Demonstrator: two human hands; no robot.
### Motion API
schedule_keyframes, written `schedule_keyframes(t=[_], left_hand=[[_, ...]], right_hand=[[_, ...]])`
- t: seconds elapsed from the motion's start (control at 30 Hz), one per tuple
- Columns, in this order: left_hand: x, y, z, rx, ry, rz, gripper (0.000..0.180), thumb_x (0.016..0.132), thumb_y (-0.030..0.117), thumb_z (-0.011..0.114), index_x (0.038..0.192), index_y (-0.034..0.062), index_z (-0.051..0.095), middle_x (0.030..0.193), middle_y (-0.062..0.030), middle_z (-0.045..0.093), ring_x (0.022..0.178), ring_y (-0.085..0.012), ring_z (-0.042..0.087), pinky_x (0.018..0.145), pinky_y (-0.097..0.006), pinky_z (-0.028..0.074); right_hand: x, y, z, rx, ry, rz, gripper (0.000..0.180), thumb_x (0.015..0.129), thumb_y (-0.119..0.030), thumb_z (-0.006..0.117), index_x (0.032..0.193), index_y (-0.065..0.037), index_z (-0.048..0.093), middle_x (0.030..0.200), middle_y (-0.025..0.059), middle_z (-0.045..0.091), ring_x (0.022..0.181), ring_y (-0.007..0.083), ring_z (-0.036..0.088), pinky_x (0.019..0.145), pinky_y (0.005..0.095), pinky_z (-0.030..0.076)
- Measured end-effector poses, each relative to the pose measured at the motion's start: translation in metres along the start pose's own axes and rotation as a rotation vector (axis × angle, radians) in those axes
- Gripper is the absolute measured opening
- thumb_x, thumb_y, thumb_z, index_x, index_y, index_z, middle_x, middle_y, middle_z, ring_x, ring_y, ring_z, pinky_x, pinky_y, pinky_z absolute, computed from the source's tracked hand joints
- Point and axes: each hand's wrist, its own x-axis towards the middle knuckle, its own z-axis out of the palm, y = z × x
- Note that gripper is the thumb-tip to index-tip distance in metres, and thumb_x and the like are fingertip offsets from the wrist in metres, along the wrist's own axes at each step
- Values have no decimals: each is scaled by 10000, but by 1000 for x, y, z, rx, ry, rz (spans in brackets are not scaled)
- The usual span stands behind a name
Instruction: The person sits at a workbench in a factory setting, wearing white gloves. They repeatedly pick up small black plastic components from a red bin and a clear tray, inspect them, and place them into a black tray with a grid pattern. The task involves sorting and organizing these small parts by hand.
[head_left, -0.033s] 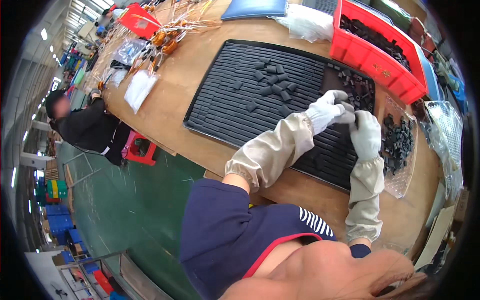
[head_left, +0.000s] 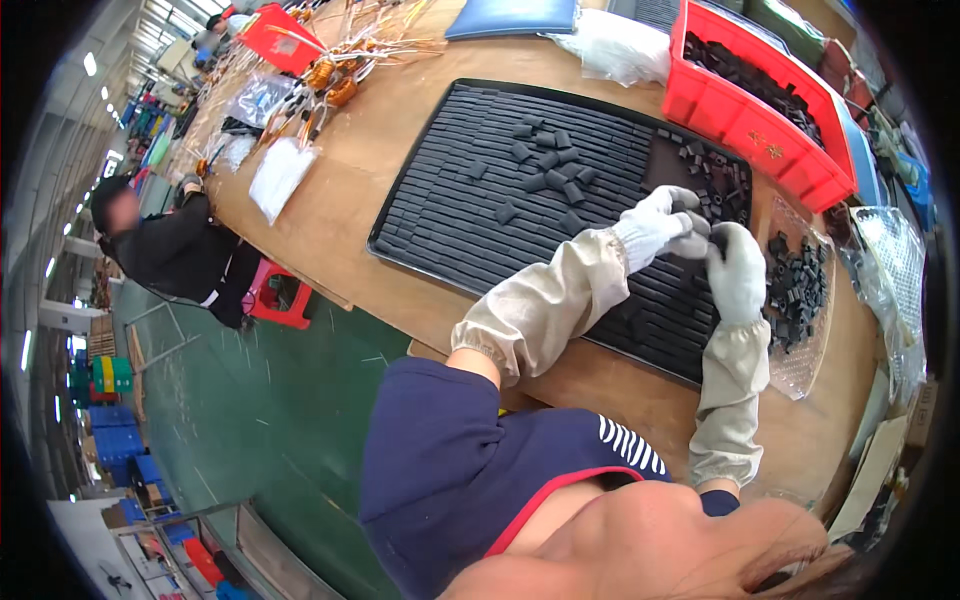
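Note:
Both my hands, in white work gloves with grey fingertips, are close together over the right part of a black tray. My left hand has its fingers bent and drawn in toward the right hand. With fingers curled and thumb pressed in, my right hand meets it at the fingertips. Whatever lies between them is too small or hidden to make out. Rows of small black pieces fill most of the tray. Several loose black blocks lie on top, and more loose black pieces are scattered at the tray's right end.
A red bin of black pieces stands beyond the tray's right end. More black pieces lie on bubble wrap at the right. Wired coils and a white bag are at the left. Another person sits at the table's far left.
My hands have shifted very slightly, the right one a little down and to the right. The pieces on the tray look the same.

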Motion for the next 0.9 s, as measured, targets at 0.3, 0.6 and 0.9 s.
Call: schedule_keyframes(t=[0.3,0.6,0.9], left_hand=[[-16,-16,10,1204,-56,259,832,953,121,494,1602,181,-24,940,-333,668,854,-467,680,764,-509,540],[-16,-24,12,1229,-114,320,834,921,116,563,1593,103,68,1020,-324,667,835,-458,694,753,-492,565],[-17,8,10,386,-54,-156,326,1013,309,609,1248,83,600,988,-16,669,802,-95,625,701,-252,528]], right_hand=[[-13,-35,-17,93,-13,-63,271,824,-19,700,1085,-90,716,868,116,620,817,284,623,725,378,490],[-4,-20,-21,65,-13,-200,231,720,-3,707,939,-76,707,896,134,629,852,347,619,763,418,500],[8,-4,-38,160,110,-256,258,656,-34,749,879,-157,712,859,81,628,844,334,611,727,435,498]])
